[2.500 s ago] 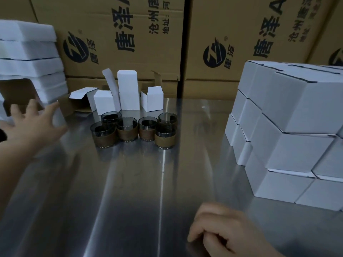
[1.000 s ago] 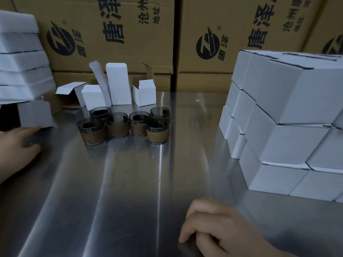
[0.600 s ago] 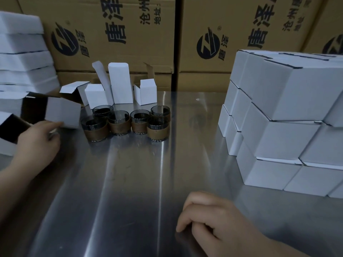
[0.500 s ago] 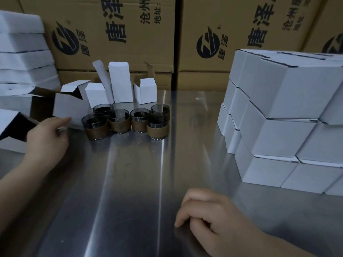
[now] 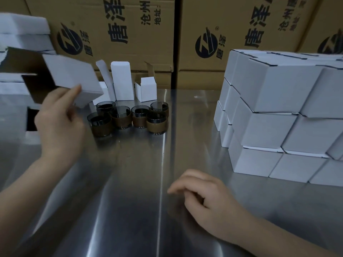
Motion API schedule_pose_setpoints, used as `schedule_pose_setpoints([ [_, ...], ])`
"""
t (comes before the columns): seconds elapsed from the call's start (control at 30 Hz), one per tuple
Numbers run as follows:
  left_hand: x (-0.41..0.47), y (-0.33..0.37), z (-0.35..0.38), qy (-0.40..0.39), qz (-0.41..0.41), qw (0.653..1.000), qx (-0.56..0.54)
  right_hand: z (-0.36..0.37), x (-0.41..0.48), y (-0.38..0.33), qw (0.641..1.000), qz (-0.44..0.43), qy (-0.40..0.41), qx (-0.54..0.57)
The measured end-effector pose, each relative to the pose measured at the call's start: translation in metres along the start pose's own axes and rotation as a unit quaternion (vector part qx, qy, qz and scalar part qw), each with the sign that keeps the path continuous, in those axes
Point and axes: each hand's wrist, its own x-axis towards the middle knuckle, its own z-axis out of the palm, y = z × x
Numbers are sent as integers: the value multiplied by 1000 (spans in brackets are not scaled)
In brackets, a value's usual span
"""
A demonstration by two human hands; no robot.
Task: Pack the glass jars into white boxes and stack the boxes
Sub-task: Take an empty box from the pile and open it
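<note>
Since half a second ago, the left hand (image 5: 59, 119) has lifted the white box (image 5: 72, 75) from low by the table to a spot above and to the left of the jars, and the box now shows a broad white face tilted toward the camera. The hand grips this box at its lower edge, with one finger laid flat on the white face; the other fingers are hidden behind it. The box is blurred, its dark open inside and loose flaps showing on its left side.

The right hand (image 5: 202, 197) has stayed where it was, resting on the steel table (image 5: 130, 191) near the front edge, fingers loosely curled and holding nothing.

The glass jars (image 5: 130, 117) stand in a tight cluster just right of the left hand. There are six of them, dark glass with brown bands around their lower halves, all upright and unpacked.

Behind the jars stand small open boxes (image 5: 146, 89), one of them tall and closed on top, the others with flaps raised.

To the right, well apart from the jars, a stack of closed white boxes (image 5: 278, 117) rises three layers high on the table.

At the far left, white foam sheets (image 5: 22, 28) lie piled. Brown cartons (image 5: 120, 25) printed with black characters fill the background.
</note>
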Motion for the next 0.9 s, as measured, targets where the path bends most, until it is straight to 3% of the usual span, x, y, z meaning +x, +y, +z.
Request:
schedule_pose_setpoints([
  [0.27, -25, 97, -8, -18, 222, 974, -28, -12, 9, 8, 985, 18, 171, 24],
  [0.5, -47, 153, 10, -143, 402, 900, -86, -36, 17, 18, 968, 29, 235, -82],
  [0.7, -47, 161, 22, -187, 426, 879, -105, -44, 18, 18, 937, 3, 296, -186],
  [0.9, -63, 159, 30, -164, 392, 892, -152, -47, 21, 20, 892, -71, 325, -307],
])
